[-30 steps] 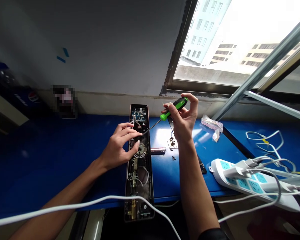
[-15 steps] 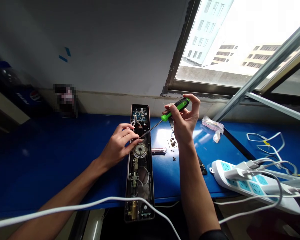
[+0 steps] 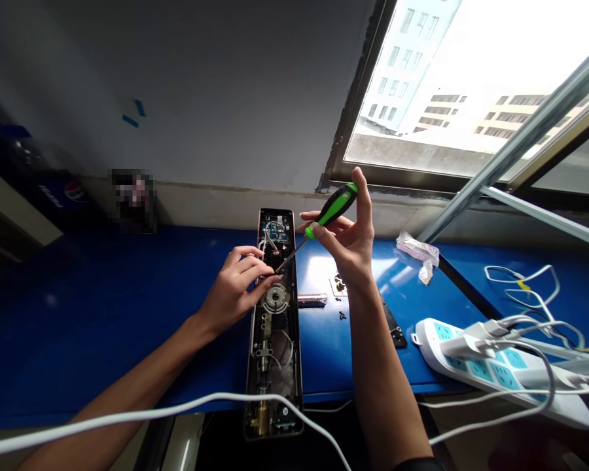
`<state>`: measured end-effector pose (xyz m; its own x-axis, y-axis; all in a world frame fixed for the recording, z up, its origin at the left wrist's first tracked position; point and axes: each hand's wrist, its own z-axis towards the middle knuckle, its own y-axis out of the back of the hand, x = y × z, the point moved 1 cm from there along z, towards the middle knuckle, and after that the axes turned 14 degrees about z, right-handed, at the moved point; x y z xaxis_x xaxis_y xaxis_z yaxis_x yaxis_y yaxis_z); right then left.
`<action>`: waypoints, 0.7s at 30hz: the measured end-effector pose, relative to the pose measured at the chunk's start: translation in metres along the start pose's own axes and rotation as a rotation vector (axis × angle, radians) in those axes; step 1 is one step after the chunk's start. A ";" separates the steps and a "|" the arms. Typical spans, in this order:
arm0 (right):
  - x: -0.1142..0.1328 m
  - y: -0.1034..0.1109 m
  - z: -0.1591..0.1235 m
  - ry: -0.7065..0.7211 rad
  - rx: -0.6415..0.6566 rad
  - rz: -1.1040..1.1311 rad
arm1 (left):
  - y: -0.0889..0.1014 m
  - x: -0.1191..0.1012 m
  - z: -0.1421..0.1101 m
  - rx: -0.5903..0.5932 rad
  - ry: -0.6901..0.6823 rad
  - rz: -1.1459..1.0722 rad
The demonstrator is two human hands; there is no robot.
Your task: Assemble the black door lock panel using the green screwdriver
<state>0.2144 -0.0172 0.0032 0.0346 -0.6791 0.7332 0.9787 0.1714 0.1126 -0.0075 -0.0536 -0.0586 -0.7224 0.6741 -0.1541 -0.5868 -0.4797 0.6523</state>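
An opened door lock body (image 3: 273, 340) lies lengthwise on the blue table (image 3: 103, 314), its circuit board and metal parts exposed. My right hand (image 3: 349, 243) grips a green-and-black screwdriver (image 3: 324, 220), whose shaft slants down to the left so the tip meets the lock near its upper middle. My left hand (image 3: 235, 289) rests on the lock's left edge, with fingertips pinched together right at the screwdriver tip. What they pinch is too small to name.
A small metal cylinder (image 3: 311, 300) and loose screws (image 3: 342, 315) lie right of the lock. A white power strip (image 3: 491, 366) with plugs and cables sits at the right. A crumpled plastic bag (image 3: 417, 250) lies near the window. A white cable (image 3: 127, 413) crosses the foreground.
My right hand has tilted the screwdriver handle up and to the left. The left fingers stay at the tip on the lock.
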 end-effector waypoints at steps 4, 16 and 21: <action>0.005 -0.008 0.003 0.043 0.000 -0.071 | -0.001 -0.001 0.000 0.028 0.028 0.021; 0.015 -0.025 0.007 0.138 0.057 -0.105 | -0.002 -0.006 -0.005 0.280 0.071 0.109; 0.010 -0.024 0.005 0.135 0.057 -0.098 | -0.003 -0.005 -0.005 0.263 0.075 0.095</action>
<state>0.1904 -0.0246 0.0118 -0.0294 -0.7834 0.6208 0.9658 0.1378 0.2197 -0.0040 -0.0578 -0.0634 -0.8006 0.5847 -0.1310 -0.4070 -0.3704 0.8349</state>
